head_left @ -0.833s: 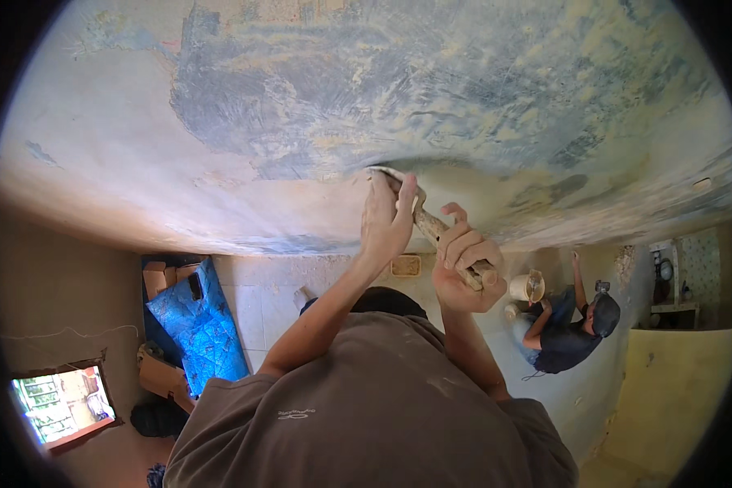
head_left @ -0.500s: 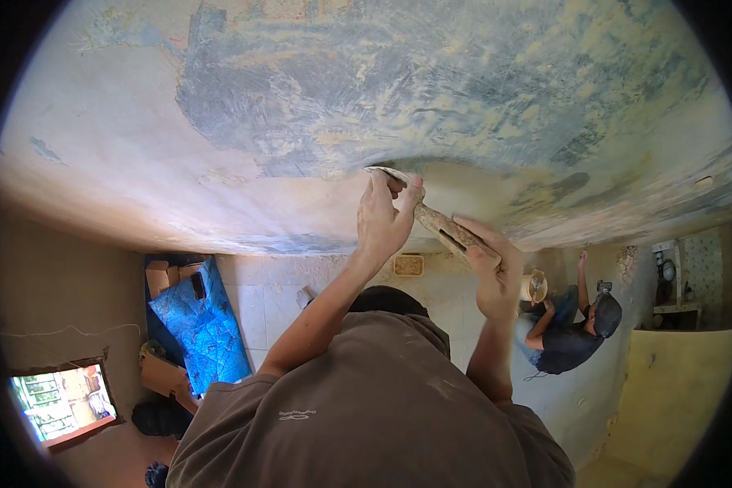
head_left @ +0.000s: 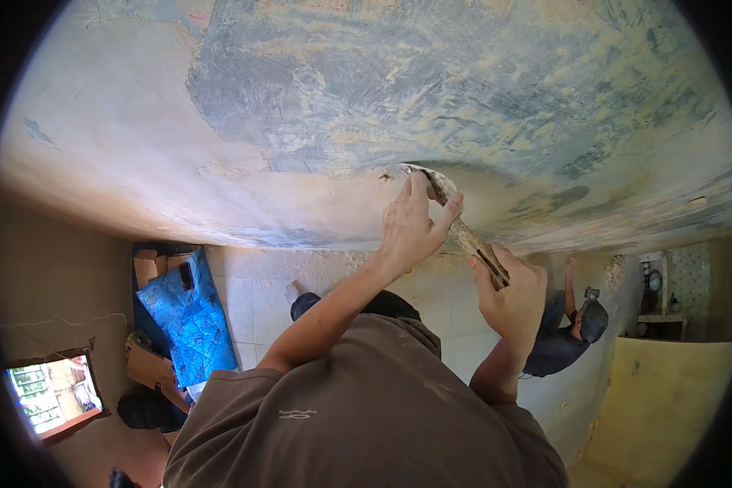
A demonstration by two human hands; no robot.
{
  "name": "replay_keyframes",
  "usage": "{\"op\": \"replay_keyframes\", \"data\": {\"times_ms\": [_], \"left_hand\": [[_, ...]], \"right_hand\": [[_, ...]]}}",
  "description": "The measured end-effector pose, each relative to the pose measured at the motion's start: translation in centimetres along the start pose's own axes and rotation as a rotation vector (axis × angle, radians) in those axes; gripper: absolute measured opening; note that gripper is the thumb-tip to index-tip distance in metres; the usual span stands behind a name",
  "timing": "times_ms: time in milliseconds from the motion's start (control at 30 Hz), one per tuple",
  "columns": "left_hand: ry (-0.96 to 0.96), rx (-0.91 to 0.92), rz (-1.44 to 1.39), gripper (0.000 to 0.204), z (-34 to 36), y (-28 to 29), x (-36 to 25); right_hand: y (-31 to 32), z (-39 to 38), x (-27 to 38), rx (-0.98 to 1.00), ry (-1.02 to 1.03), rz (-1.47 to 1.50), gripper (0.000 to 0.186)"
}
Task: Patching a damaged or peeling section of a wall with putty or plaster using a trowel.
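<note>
A long, plaster-crusted tool [head_left: 469, 239] with a dark slot near its right end slants across in front of me. Its pale curved tip meets the patchy grey-and-cream wall [head_left: 366, 89]. My left hand [head_left: 415, 218] is closed round the tool near that tip, thumb on the side towards me and fingertips close to the wall. Round the slotted end wraps my right hand [head_left: 513, 294], lower and to the right. Exactly what kind of tool it is cannot be made out, since my hands cover much of it.
On the floor to the left lies a blue quilted sheet [head_left: 189, 321] beside cardboard boxes [head_left: 149, 364]. At the right, another person [head_left: 573, 332] in a dark cap sits low by the wall, one arm raised. Beyond stands a yellowish partition [head_left: 667, 407]. A window [head_left: 57, 394] opens at lower left.
Both hands and the tool have shifted right along the wall, and the right hand now sits lower. The other person and the yellow tub behind are more hidden by my arms.
</note>
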State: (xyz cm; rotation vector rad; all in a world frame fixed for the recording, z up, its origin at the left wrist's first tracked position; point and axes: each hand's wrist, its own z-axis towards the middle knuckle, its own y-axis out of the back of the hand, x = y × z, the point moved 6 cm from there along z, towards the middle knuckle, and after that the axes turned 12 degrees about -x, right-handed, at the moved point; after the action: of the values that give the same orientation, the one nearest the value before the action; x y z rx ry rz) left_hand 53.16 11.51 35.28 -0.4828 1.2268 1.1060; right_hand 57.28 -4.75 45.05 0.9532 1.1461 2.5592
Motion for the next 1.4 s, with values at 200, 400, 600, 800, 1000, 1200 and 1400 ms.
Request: {"op": "replay_keyframes", "data": {"times_ms": [200,400,600,800,1000,1200,1400], "left_hand": [[-0.108,-0.055,0.077,0.040,-0.4,0.8,1.2],[-0.089,-0.038,-0.002,0.039,0.2,1.3,0.6],[-0.054,-0.015,-0.097,0.037,-0.4,2.2,0.8],[0.087,0.089,-0.113,0.041,0.3,1.6,-0.2],[0.149,0.017,-0.040,0.043,-0.4,1.2,1.4],[0.130,0.029,-0.016,0.043,-0.4,0.7,1.8],[0.097,-0.024,-0.069,0.041,-0.1,0.8,1.2]], "right_hand": [[-1.1,-1.3,0.5,-0.003,0.044,-0.041,0.029],[-1.9,-1.9,1.1,-0.035,0.063,-0.109,0.033],[-1.3,-3.0,2.3,-0.024,0.120,-0.177,0.037],[-1.7,-4.1,4.1,-0.048,0.152,-0.322,0.043],[-2.3,-3.6,1.3,-0.033,0.140,-0.239,0.042],[-2.7,-3.8,0.3,-0.065,0.116,-0.224,0.040],[-1.6,-2.5,1.1,-0.101,0.076,-0.103,0.036]]}}
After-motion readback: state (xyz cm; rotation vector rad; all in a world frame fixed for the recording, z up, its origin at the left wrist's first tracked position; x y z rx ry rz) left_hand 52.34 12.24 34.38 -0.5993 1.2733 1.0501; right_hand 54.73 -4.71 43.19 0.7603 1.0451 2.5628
